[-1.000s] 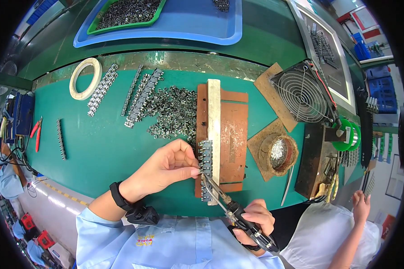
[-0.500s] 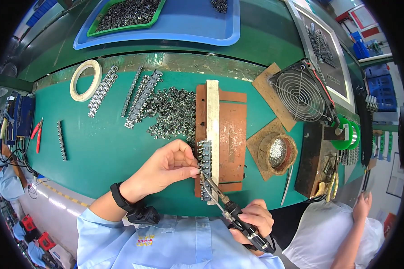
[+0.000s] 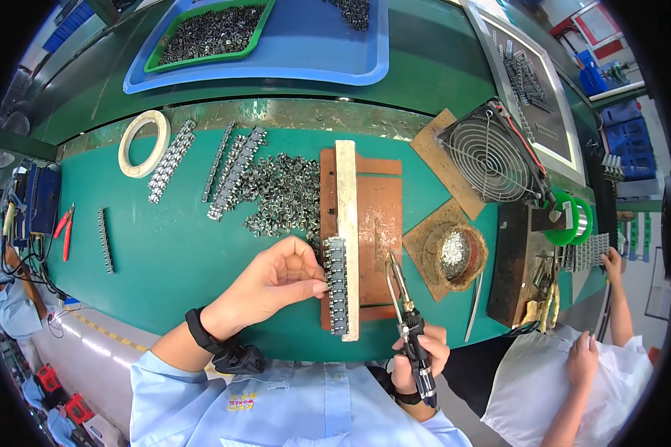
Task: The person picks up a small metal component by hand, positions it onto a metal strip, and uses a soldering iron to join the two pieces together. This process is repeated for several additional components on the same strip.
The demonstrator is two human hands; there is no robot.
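My left hand (image 3: 276, 281) is closed in a pinch at the left edge of a strip of small dark components (image 3: 337, 290); whatever lies between thumb and forefinger is hidden. That strip runs along the left side of a pale straight bar (image 3: 347, 194) on a reddish-brown board (image 3: 380, 223). In my right hand (image 3: 434, 350) is a soldering iron (image 3: 411, 324) with a thin feed tube beside its shaft. Its tip points up over the board, to the right of the bar and apart from the strip. Loose metal parts (image 3: 283, 190) lie heaped beyond my left hand.
Right of the board are a round tip-cleaning pot (image 3: 434, 249), tweezers (image 3: 473, 307), a fan (image 3: 492, 156) and a green solder reel (image 3: 574, 217). Finished-looking strips (image 3: 173, 160), a tape roll (image 3: 124, 149) and red pliers (image 3: 67, 235) lie left. A co-worker's hand (image 3: 583, 357) is at right.
My right hand has drawn the iron's tip off the strip and swung it right, over the brown board. My left hand keeps its pinch. The co-worker's hands have moved.
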